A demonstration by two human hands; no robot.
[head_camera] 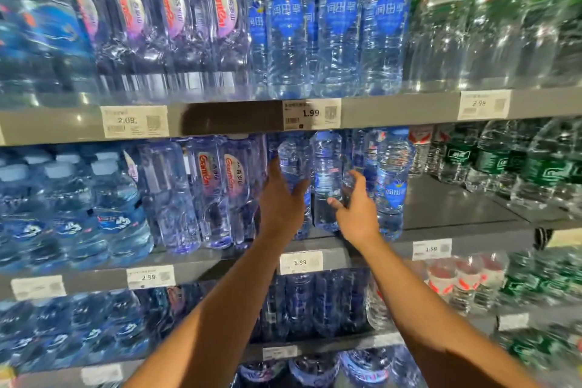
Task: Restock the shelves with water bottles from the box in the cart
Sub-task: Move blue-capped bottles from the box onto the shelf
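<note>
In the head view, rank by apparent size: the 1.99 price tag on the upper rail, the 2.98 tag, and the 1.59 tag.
Largest to smallest:
1. 1.99 price tag, upper rail
2. 2.98 tag, slightly smaller
3. 1.59 tag, clearly smallest

The first two look close; wide-angle distortion makes their order unsure.

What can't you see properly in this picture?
Head view only:
- Box and cart: outside the frame.
- Left hand: its fingertips are behind a bottle, so its hold is unclear.
- Right hand: fingers around a bottle, palm side hidden.
- Small print on the 1.99 tag: too small.
- Left bottles and green bottles: blurred.
</note>
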